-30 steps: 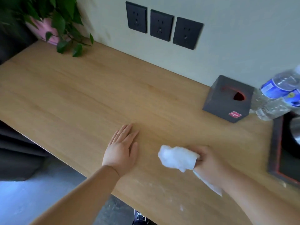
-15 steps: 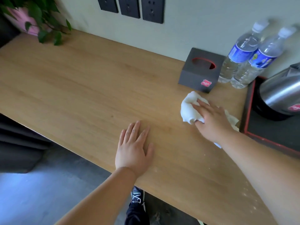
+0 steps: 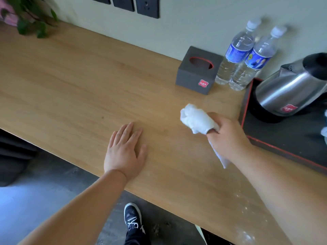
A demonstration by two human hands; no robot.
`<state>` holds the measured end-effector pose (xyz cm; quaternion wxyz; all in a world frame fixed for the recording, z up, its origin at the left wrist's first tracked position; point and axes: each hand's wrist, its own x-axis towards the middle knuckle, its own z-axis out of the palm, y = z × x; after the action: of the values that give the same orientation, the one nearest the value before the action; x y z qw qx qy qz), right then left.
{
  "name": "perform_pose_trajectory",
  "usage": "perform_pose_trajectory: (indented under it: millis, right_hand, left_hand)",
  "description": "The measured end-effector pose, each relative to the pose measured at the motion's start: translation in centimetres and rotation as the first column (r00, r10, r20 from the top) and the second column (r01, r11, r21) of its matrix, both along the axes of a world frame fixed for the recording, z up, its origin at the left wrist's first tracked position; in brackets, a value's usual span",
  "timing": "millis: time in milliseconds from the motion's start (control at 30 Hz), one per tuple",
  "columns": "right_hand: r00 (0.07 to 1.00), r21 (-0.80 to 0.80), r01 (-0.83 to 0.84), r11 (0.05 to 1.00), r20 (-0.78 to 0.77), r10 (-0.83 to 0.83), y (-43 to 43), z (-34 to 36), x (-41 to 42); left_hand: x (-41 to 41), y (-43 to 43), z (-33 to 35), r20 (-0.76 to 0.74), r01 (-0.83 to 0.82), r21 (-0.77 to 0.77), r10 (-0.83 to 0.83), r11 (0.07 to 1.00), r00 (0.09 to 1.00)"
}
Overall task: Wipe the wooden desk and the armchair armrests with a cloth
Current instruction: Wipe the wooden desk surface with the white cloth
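The wooden desk (image 3: 74,82) runs from the left edge to the lower right. My right hand (image 3: 228,137) grips a bunched white cloth (image 3: 195,117), whose wad rests on the desk just left of the black tray; a tail of it hangs below my wrist. My left hand (image 3: 123,151) lies flat on the desk near its front edge, fingers spread, holding nothing. No armchair is clearly visible.
A dark tissue box (image 3: 198,71) and two water bottles (image 3: 246,55) stand against the wall. A steel kettle (image 3: 290,89) sits on a black red-edged tray (image 3: 283,149) at the right. A potted plant (image 3: 26,20) is far left. White specks dot the desk's lower right.
My right hand slid the cloth back toward me and slightly right from near the tissue box, and now grips it bunched instead of pressing on it. My left hand stayed flat.
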<state>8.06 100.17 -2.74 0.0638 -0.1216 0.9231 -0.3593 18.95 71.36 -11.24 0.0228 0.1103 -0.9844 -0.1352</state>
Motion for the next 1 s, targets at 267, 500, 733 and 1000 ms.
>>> perform_pose_trajectory:
  millis: [267, 500, 733, 1000]
  right_hand:
    - [0.989, 0.494, 0.130, 0.860, -0.131, -0.074, 0.6, -4.7, -8.8]
    - [0.977, 0.244, -0.185, 0.952, -0.059, 0.205, 1.8, -4.9, 1.1]
    - [0.962, -0.028, -0.270, 0.962, 0.040, 0.271, -0.5, -4.4, 10.6]
    - [0.998, 0.004, 0.057, 0.998, 0.015, -0.057, 0.3, -0.9, 3.6]
  left_hand:
    - [-0.1, 0.0, -0.1, 0.000, -0.006, -0.009, 0.006, 1.000, 1.000]
    - [-0.1, -0.1, -0.3, -0.015, 0.006, -0.013, -0.006, 1.000, 1.000]
    - [0.1, 0.0, -0.5, -0.049, 0.011, 0.013, -0.010, 1.000, 0.999]
    - [4.2, 4.4, -0.3, -0.096, 0.005, 0.317, 0.026, 0.949, 0.995]
